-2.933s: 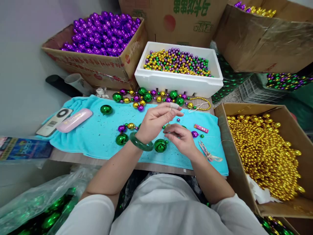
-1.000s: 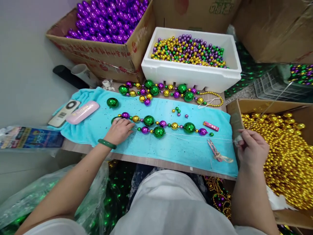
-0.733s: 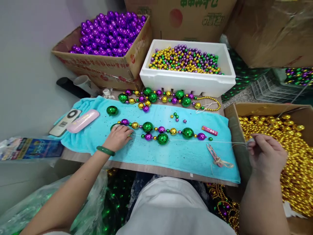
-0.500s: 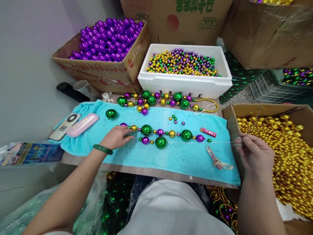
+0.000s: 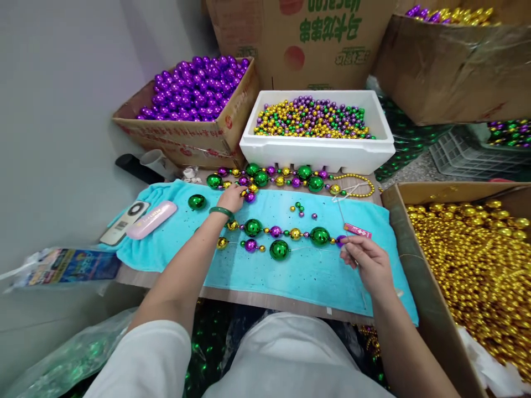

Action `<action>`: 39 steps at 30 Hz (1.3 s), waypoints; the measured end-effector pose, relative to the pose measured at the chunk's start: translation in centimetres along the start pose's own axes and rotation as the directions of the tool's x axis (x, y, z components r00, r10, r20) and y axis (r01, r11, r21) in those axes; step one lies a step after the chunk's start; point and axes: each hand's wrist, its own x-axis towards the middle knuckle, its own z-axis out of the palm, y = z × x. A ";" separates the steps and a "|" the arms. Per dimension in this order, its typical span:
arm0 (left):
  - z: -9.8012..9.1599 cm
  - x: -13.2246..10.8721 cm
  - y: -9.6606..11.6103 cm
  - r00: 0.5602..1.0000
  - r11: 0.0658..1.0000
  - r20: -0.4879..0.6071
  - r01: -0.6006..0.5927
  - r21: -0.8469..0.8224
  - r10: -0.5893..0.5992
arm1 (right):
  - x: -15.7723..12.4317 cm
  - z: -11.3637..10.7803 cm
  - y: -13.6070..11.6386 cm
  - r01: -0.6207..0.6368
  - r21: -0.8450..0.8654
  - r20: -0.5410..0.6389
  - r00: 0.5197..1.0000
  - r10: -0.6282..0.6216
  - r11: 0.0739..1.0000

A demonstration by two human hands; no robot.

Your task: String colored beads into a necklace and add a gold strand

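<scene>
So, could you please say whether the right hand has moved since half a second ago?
Yes, the right hand has moved left, from the gold bead box to over the towel.

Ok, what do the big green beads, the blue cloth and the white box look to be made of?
The big green beads: probably plastic with a shiny metallic coating, given their mirror-like highlights. The blue cloth: likely a plush towelling fabric, matte, with soft rumpled folds at one end. The white box: looks like polystyrene foam, matte and thick-walled.
</scene>
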 end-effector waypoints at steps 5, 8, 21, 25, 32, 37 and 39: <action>0.5 0.2 -0.7 0.998 0.998 0.039 0.059 -0.020 -0.058 | 0.1 -0.2 0.0 -0.003 -0.008 -0.035 0.999 0.003 1.000; 0.8 -0.2 -1.4 0.998 0.997 0.023 0.059 -0.046 -0.058 | 0.6 -1.3 -0.6 0.037 0.028 -0.147 0.989 -0.032 0.999; 0.8 -1.0 -1.3 0.997 0.999 0.072 0.039 0.002 -0.039 | -0.5 -7.0 -3.6 0.132 0.038 -0.309 0.944 -0.114 0.991; 0.7 -0.9 -1.3 0.994 0.999 0.105 0.003 0.033 -0.006 | -0.8 -7.5 -3.9 0.135 0.075 -0.328 0.939 -0.104 0.988; -0.9 -1.2 0.4 0.997 0.994 0.053 -0.065 0.087 0.060 | -0.7 -6.5 -2.8 0.051 0.061 -0.215 0.976 -0.037 0.997; -1.0 -2.1 7.4 0.947 0.949 -0.083 -0.303 0.084 0.310 | -0.2 -4.4 -1.5 -0.045 0.078 -0.137 0.989 0.055 0.996; 0.1 -2.4 11.0 0.925 0.925 0.038 -0.380 0.025 0.379 | -0.1 -3.4 -1.2 -0.058 0.090 -0.097 0.993 0.067 0.994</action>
